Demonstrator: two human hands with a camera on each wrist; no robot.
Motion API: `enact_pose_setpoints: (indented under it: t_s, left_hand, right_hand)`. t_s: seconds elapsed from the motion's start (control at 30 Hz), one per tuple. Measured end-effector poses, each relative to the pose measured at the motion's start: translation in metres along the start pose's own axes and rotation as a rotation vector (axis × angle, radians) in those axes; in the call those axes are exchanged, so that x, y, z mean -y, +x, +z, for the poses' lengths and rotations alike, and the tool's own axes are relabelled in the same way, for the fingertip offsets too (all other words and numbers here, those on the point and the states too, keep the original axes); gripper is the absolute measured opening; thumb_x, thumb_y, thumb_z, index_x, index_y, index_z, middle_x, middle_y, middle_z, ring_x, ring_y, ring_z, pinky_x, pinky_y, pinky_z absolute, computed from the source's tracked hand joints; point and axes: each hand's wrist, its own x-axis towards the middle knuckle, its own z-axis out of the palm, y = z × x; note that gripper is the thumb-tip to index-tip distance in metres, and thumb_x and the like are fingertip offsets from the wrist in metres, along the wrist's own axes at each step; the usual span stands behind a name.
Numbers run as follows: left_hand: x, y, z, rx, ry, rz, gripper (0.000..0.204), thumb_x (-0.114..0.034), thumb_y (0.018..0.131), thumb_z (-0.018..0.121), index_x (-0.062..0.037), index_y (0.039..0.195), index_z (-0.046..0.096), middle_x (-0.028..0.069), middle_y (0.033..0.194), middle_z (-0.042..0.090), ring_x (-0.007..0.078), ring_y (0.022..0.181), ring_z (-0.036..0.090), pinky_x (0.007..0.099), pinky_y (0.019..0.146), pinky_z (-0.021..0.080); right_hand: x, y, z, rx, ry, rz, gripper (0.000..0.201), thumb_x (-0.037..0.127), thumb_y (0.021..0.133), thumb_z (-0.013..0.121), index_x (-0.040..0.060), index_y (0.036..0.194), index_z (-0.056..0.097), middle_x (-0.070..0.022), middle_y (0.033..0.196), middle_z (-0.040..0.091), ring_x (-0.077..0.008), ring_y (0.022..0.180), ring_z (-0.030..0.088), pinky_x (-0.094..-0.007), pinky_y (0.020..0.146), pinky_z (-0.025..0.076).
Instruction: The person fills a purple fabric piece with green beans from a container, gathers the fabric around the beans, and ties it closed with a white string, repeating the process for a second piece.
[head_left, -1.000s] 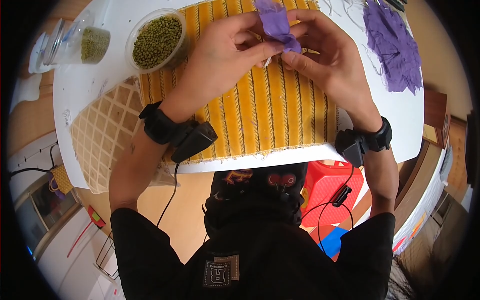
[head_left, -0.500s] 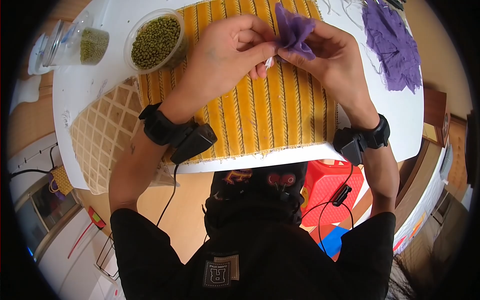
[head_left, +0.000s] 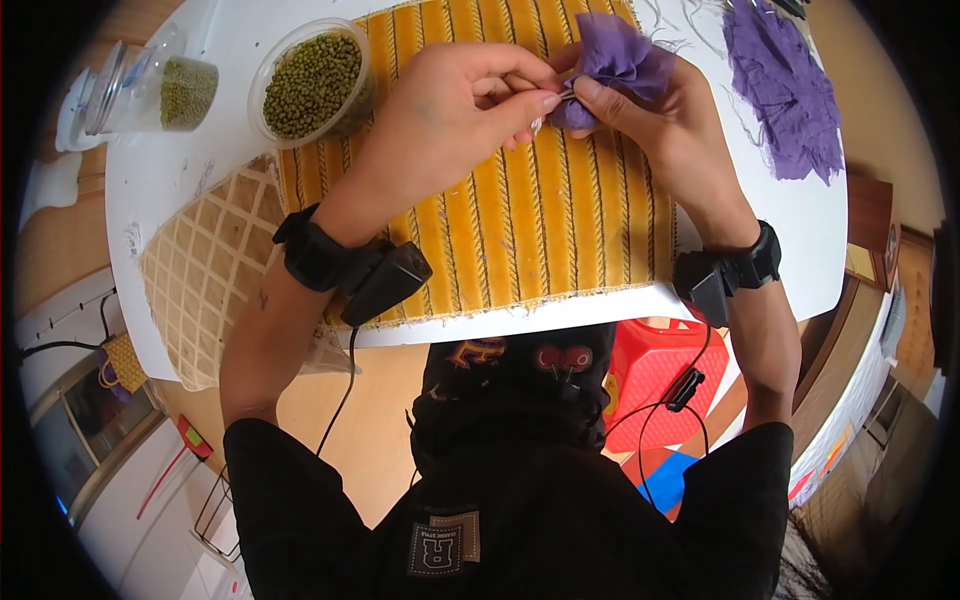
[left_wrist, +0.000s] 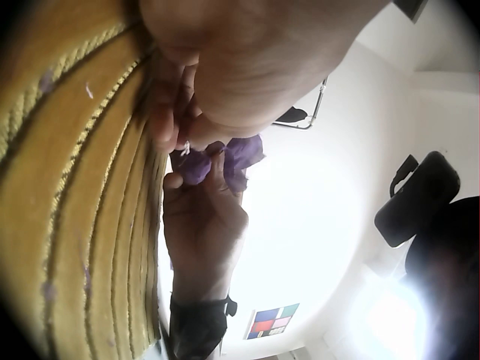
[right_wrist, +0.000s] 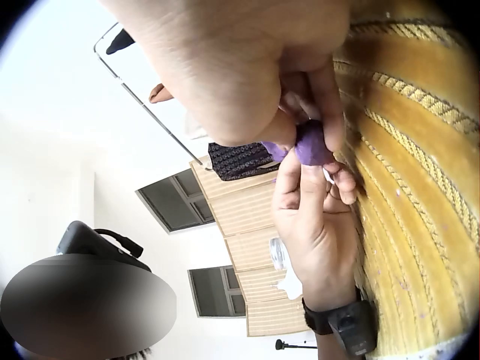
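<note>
A piece of purple cloth (head_left: 625, 62) is gathered at its neck, with frayed edges fanning out at the top and a small rounded bundle (right_wrist: 311, 144) below. The right hand (head_left: 675, 125) pinches the neck between thumb and fingers. Thumb and forefinger of the left hand (head_left: 455, 110) pinch thin white thread at the neck, and a bit of white thread (left_wrist: 185, 148) shows by the left fingers. In the left wrist view the bundle (left_wrist: 196, 167) sits between the two hands. What the bundle holds is hidden.
Yellow striped cloth (head_left: 520, 230) lies under the hands. A tub of green beans (head_left: 313, 85) and a tipped jar (head_left: 188, 90) are at the left, a lattice-patterned cloth (head_left: 215, 240) below them. Purple cloth pieces (head_left: 785, 95) and loose threads lie at the right.
The purple cloth has turned and moved right, its loose edges now fanned over the right hand. The left hand has shifted slightly right, and the rounded bundle has come into view below the neck.
</note>
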Motion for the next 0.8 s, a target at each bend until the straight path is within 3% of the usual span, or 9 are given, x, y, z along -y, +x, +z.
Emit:
enact_pose_setpoints:
  t_s: [0.17,0.23,0.27,0.6,0.73,0.8]
  left_hand:
    - [0.005,0.001,0.0,0.035,0.086,0.024,0.009,-0.006,0.095,0.057,0.0011,0.101,0.06,0.0004,0.081,0.06,0.0044,0.068,0.054,0.0184,0.063,0.046]
    - [0.006,0.001,0.001,0.038,0.108,0.052,0.008,-0.006,0.096,0.056,0.0006,0.1,0.058,-0.0006,0.081,0.058,0.0041,0.067,0.052,0.0183,0.063,0.045]
    - [0.003,0.0,0.001,0.052,0.156,0.021,0.007,-0.006,0.097,0.055,0.0,0.1,0.057,-0.0011,0.081,0.056,0.0039,0.067,0.05,0.0184,0.062,0.044]
    - [-0.002,-0.002,-0.001,0.13,0.327,0.012,0.006,-0.006,0.096,0.055,-0.0001,0.097,0.056,-0.0021,0.078,0.052,0.0036,0.067,0.046,0.0193,0.061,0.041]
    - [0.001,-0.001,0.0,0.133,0.244,-0.006,0.008,-0.008,0.096,0.055,-0.0001,0.097,0.057,-0.0018,0.078,0.053,0.0037,0.066,0.047,0.0194,0.06,0.041]
    - [0.002,0.0,0.002,0.072,0.045,-0.062,0.011,-0.011,0.097,0.055,-0.0009,0.097,0.058,-0.0013,0.078,0.055,0.0035,0.064,0.049,0.0181,0.058,0.04]
  right_hand:
    - [-0.002,0.002,0.002,-0.033,0.04,0.004,0.02,0.013,0.091,0.067,-0.0018,0.104,0.066,-0.0051,0.084,0.069,-0.0083,0.071,0.063,-0.0222,0.067,0.052]
    - [-0.007,0.005,-0.005,-0.093,-0.218,-0.101,0.019,0.015,0.089,0.07,-0.0009,0.099,0.068,-0.0038,0.079,0.069,-0.0066,0.065,0.06,-0.0213,0.062,0.05]
    - [-0.006,0.004,-0.007,-0.095,-0.219,-0.102,0.019,0.015,0.089,0.07,-0.0009,0.099,0.068,-0.0038,0.079,0.069,-0.0066,0.065,0.06,-0.0213,0.062,0.05]
    - [-0.004,0.007,-0.011,-0.089,-0.201,0.025,0.016,0.015,0.086,0.073,0.0009,0.093,0.072,-0.0021,0.074,0.067,-0.0046,0.061,0.056,-0.0197,0.058,0.046]
    - [-0.008,0.011,-0.024,-0.027,-0.133,0.078,0.018,0.017,0.086,0.073,0.0015,0.095,0.072,-0.0008,0.073,0.065,-0.0042,0.064,0.056,-0.0204,0.059,0.046]
    - [-0.005,0.011,-0.023,-0.044,-0.194,0.055,0.018,0.017,0.087,0.072,0.0016,0.096,0.071,-0.0006,0.074,0.065,-0.0047,0.066,0.057,-0.0207,0.06,0.047]
